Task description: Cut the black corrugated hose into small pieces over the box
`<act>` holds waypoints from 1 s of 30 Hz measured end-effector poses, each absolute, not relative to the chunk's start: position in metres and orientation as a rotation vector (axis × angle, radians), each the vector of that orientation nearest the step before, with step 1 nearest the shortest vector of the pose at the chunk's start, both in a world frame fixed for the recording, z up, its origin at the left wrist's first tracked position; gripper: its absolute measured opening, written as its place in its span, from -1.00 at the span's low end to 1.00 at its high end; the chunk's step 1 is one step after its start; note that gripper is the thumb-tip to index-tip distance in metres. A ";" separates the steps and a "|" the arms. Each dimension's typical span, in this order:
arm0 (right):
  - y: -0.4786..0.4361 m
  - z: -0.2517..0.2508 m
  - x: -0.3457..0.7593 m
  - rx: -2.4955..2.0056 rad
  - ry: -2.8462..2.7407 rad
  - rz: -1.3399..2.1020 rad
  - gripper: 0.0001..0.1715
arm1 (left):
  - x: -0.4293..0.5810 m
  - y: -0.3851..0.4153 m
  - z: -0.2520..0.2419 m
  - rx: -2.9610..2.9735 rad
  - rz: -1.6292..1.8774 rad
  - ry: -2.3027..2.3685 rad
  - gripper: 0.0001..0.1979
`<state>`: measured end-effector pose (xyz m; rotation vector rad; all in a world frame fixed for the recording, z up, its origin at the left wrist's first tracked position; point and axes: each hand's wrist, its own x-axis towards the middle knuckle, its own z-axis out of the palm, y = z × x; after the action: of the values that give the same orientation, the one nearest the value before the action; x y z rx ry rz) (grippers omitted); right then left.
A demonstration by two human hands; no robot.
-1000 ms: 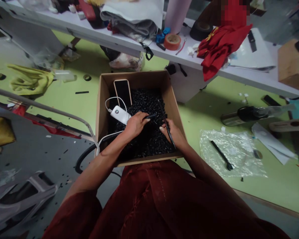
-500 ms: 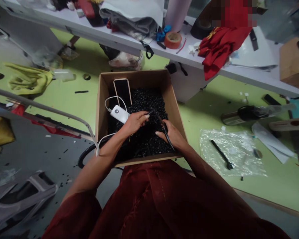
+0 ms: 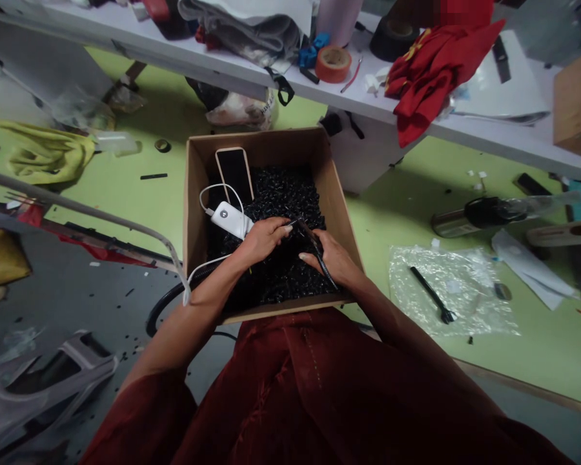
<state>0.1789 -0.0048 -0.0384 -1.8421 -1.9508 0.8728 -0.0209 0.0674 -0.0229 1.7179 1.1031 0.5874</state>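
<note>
My left hand is closed around a black ribbed tube, whose end shows just past my fingertips. The tube loops out over the left side of an open cardboard box. My right hand is wrapped around a dark, long-handled scissors-like tool, its tip meeting the tube's end. Its exact kind is hard to make out. Beneath both hands lies a heap of small black pieces inside the box. A white power bank with a white cable and a phone rest on the heap.
Behind the box runs a white shelf with orange tape and red cloth. On the green table, a plastic bag and a flask lie right, a yellow cloth left. A bent grey bar crosses at left.
The whole view has shifted slightly. Both hands keep their grips, and the tube's end and the tool's tip still meet at nearly the same place over the box.
</note>
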 end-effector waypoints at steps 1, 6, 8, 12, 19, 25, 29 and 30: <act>-0.005 -0.038 0.179 -1.836 -1.956 0.874 -0.26 | -0.020 0.067 -0.023 1.727 0.585 1.100 -0.71; -0.004 -0.037 0.179 -1.811 -1.983 0.870 -0.31 | -0.020 0.066 -0.022 1.736 0.577 1.084 -0.69; -0.003 -0.034 0.179 -1.802 -1.999 0.875 -0.39 | -0.020 0.066 -0.022 1.749 0.569 1.068 -0.69; -0.002 -0.029 0.180 -1.780 -2.035 0.901 -0.58 | -0.021 0.066 -0.022 1.741 0.538 1.053 -0.68; -0.002 -0.026 0.181 -1.833 -2.050 0.874 -0.70 | -0.021 0.067 -0.030 1.672 0.510 1.069 -0.70; -0.003 -0.027 0.180 -1.939 -2.070 0.837 -0.74 | -0.020 0.068 -0.034 1.630 0.478 1.097 -0.73; -0.003 -0.029 0.178 -2.051 -2.029 0.817 -0.74 | -0.019 0.070 -0.031 1.648 0.473 1.193 -0.78; -0.003 -0.030 0.178 -2.069 -2.019 0.810 -0.74 | -0.019 0.070 -0.030 1.666 0.476 1.207 -0.79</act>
<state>0.1781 -0.0027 -0.0302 -2.0689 -2.0192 0.8096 -0.0192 0.0701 -0.0304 1.6665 1.2067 0.4758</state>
